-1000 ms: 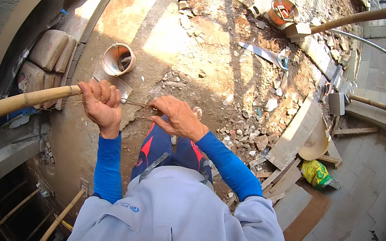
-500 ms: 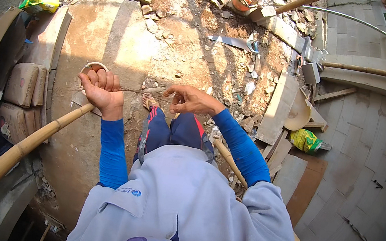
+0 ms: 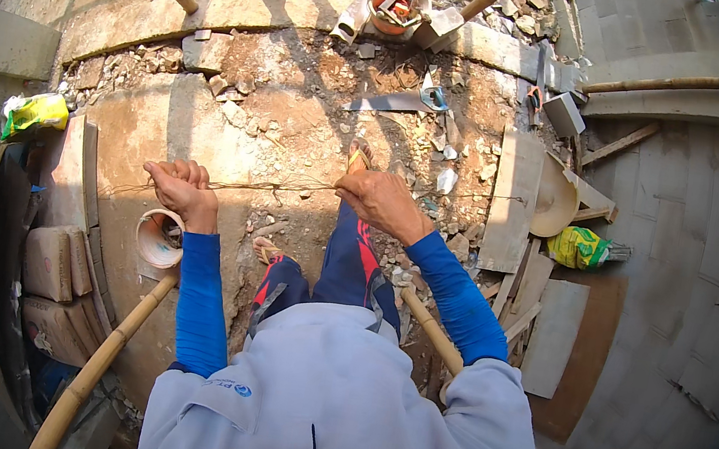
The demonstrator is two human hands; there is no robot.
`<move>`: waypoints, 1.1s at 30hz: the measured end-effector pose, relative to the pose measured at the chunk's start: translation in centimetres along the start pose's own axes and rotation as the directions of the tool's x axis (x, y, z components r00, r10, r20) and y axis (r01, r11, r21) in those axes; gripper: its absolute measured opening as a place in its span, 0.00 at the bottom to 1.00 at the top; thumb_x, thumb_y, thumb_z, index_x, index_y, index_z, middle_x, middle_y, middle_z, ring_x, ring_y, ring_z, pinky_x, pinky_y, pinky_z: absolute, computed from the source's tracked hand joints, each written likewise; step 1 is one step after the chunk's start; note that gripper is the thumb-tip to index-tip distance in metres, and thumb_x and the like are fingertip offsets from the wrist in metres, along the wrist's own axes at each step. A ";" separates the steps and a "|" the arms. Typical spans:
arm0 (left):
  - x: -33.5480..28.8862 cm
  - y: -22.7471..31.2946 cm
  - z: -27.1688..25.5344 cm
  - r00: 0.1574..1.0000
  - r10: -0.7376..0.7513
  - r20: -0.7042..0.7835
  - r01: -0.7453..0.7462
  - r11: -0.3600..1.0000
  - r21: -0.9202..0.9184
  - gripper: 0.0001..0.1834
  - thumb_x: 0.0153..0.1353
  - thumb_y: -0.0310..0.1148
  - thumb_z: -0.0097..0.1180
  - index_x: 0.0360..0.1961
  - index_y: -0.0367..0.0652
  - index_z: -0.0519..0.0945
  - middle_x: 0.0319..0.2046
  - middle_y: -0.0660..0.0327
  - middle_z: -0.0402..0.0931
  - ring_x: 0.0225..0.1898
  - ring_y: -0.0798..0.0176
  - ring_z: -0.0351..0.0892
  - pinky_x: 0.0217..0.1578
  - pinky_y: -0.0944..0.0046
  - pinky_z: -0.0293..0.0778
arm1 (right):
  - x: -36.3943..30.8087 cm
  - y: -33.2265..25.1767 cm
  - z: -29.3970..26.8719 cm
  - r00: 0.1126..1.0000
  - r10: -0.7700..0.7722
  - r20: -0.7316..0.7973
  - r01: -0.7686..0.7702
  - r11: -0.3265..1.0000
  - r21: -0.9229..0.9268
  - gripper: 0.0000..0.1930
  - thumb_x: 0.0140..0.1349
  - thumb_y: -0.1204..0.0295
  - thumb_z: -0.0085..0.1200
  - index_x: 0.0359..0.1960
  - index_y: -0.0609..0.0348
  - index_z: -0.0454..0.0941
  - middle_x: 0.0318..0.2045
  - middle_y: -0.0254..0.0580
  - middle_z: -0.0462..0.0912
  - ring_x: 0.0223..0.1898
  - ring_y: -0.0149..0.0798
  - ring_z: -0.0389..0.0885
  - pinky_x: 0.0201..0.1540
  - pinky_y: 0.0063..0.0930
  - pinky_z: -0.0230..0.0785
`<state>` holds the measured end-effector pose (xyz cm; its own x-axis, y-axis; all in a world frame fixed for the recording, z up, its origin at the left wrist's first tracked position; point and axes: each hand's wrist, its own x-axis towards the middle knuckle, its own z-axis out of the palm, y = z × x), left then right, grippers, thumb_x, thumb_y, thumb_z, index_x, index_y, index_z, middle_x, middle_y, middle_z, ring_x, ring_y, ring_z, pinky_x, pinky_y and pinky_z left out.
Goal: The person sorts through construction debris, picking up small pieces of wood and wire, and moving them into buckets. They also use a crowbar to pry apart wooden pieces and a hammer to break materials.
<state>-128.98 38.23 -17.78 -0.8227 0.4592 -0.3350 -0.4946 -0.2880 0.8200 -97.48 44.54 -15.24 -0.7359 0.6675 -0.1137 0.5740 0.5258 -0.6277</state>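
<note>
A bundle of thin brown wire (image 3: 277,187) runs almost level between my two hands. My left hand (image 3: 184,196) is closed around its left part, with loose ends sticking out past the fist. My right hand (image 3: 386,203), palm down, pinches the wire further right, and a thin strand runs on from it toward the boards. The wire inside the fingers is hidden. Just below my left hand is a round, pale open-topped container (image 3: 153,248), near the top of a bamboo pole (image 3: 110,350).
Beyond my feet, a handsaw (image 3: 392,102) lies on rubble. A bucket of tools (image 3: 380,23) stands by a concrete edging (image 3: 270,11). Boards (image 3: 512,201) and a yellow-green bag (image 3: 577,248) lie right; stacked brown sacks (image 3: 47,262) stand left. Another bamboo pole (image 3: 432,328) is by my right arm.
My right hand has moved right and closed on the wire, which now stretches longer between my hands. One foot has stepped forward, and the view has shifted to show more ground ahead.
</note>
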 end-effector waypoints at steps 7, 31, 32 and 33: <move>4.6 -14.6 9.0 0.875 -0.475 0.093 0.476 0.879 0.007 0.20 0.78 0.42 0.39 0.27 0.47 0.66 0.20 0.64 0.64 0.24 0.62 0.68 0.33 0.57 0.73 | 4.0 22.0 -5.6 0.996 0.050 -0.069 -0.046 0.997 0.067 0.12 0.70 0.65 0.53 0.48 0.56 0.82 0.33 0.50 0.84 0.39 0.53 0.83 0.41 0.48 0.75; 3.1 -39.1 20.1 0.648 -0.748 -0.141 0.566 0.351 0.746 0.49 0.65 0.58 0.59 0.76 0.39 0.54 0.73 0.39 0.53 0.67 0.34 0.66 0.62 0.36 0.67 | 13.2 49.7 -1.5 0.770 0.637 -0.039 -0.596 0.740 0.313 0.28 0.69 0.59 0.55 0.64 0.66 0.73 0.61 0.65 0.76 0.62 0.60 0.74 0.64 0.47 0.67; 1.9 -38.1 19.4 0.722 -0.691 -0.039 0.414 0.387 0.824 0.49 0.65 0.61 0.56 0.75 0.39 0.57 0.73 0.40 0.54 0.69 0.36 0.63 0.64 0.37 0.64 | 12.9 47.2 1.3 0.751 0.659 0.048 -0.609 0.663 0.436 0.29 0.70 0.56 0.54 0.64 0.68 0.72 0.60 0.64 0.77 0.62 0.57 0.76 0.64 0.44 0.67; 0.5 -37.3 18.4 0.777 -0.626 0.066 0.254 0.408 0.877 0.48 0.65 0.64 0.54 0.75 0.39 0.60 0.74 0.41 0.54 0.71 0.38 0.61 0.66 0.39 0.62 | 13.5 43.0 2.3 0.690 0.692 0.211 -0.644 0.455 0.615 0.31 0.71 0.53 0.53 0.63 0.70 0.72 0.57 0.62 0.80 0.60 0.53 0.78 0.62 0.40 0.68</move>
<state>-105.84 64.64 -40.00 -0.3117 0.5925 -0.7428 -0.1654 0.7360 0.6565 -83.51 74.93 -45.50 -0.1862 0.7136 -0.6754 0.5144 -0.5149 -0.6858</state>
